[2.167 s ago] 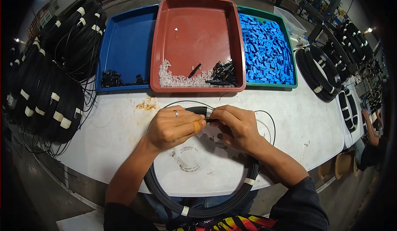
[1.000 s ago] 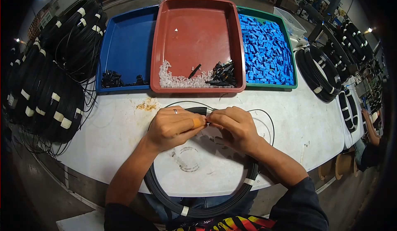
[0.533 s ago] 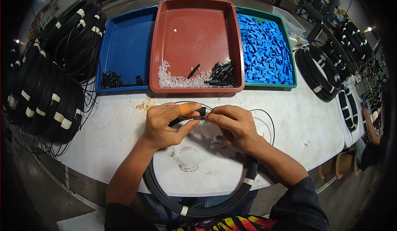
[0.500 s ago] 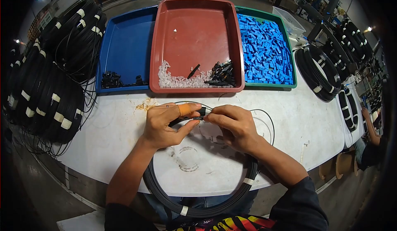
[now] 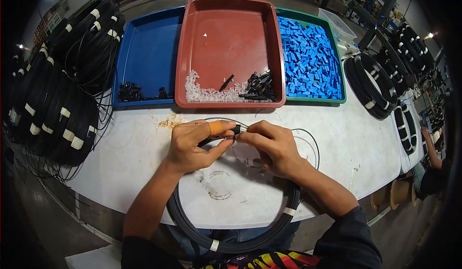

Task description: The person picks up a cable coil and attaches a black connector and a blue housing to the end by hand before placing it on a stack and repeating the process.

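Observation:
My left hand [image 5: 195, 146] and my right hand [image 5: 273, 147] meet over the white table [image 5: 130, 163], both pinching a small black connector piece [image 5: 234, 130] on the end of a thin black cable. The left index finger wears an orange tape band. A coil of black cable [image 5: 231, 240] with white tape ties loops around both wrists and hangs over the table's near edge. A thin loose loop of the cable [image 5: 315, 146] lies to the right of my right hand.
Three trays stand behind the hands: a blue tray [image 5: 144, 52] with a few black parts, a red tray [image 5: 228, 28] with clear and black pieces, a green tray [image 5: 335, 52] full of blue parts. Taped black cable coils [image 5: 57, 96] pile at left; more coils [image 5: 375, 83] lie at right.
My left hand has opened from a curled fist to a thumb-and-finger pinch and shifted slightly left. The right hand has stayed put on the black piece.

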A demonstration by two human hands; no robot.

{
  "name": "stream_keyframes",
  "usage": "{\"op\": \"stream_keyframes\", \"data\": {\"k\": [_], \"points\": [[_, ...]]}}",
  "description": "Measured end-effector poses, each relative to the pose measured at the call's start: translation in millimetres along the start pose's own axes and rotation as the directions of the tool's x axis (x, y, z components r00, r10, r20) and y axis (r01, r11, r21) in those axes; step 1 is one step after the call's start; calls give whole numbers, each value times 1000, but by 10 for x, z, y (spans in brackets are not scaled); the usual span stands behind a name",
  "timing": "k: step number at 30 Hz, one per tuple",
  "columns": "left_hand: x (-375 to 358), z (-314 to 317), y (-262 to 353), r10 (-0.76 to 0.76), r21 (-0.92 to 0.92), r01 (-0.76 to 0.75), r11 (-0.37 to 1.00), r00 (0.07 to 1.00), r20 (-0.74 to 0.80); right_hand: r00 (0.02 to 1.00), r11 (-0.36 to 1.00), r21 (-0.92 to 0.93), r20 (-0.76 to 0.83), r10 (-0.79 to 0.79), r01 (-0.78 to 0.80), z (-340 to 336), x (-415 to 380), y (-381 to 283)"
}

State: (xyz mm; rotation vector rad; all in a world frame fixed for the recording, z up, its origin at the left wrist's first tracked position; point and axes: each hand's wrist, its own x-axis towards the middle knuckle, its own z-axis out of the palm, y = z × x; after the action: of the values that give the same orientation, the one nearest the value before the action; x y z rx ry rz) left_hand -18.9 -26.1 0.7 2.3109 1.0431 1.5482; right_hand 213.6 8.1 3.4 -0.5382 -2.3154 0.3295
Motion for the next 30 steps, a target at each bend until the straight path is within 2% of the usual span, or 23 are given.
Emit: {"op": "stream_keyframes", "data": {"k": [11,16,20,22,23,25,26,28,30], "points": [[11,-20,9,28,24,-29,999,999,31,999,999,-30,-6,-31,31,6,-10,23],[85,-103,78,-38,-21,41,999,989,145,1000,999,-28,-18,-22,21,22,-9,22],[355,-384,-37,-117,23,115,993,982,147,1000,999,-26,-14,-20,19,18,-16,40],[532,-547,-107,-158,185,129,974,976,151,1000,999,-23,-6,-25,25,27,-26,58],[578,-605,-195,-161,192,131,973,976,149,1000,1000,-24,6,-18,18,25,-29,64],[637,-687,-400,-288,338,213,917,939,190,1000,1000,-20,16,-17,18,17,-26,63],[661,-702,-490,-289,343,214,915,939,187,999,1000,-13,34,-5,5,2,-23,52],[694,-697,-668,-212,417,66,906,925,315,999,1000,-5,54,7,-7,-17,-13,47],[719,-642,-823,-201,432,29,902,912,359,997,1000,12,71,19,-20,-22,-7,40]]}}
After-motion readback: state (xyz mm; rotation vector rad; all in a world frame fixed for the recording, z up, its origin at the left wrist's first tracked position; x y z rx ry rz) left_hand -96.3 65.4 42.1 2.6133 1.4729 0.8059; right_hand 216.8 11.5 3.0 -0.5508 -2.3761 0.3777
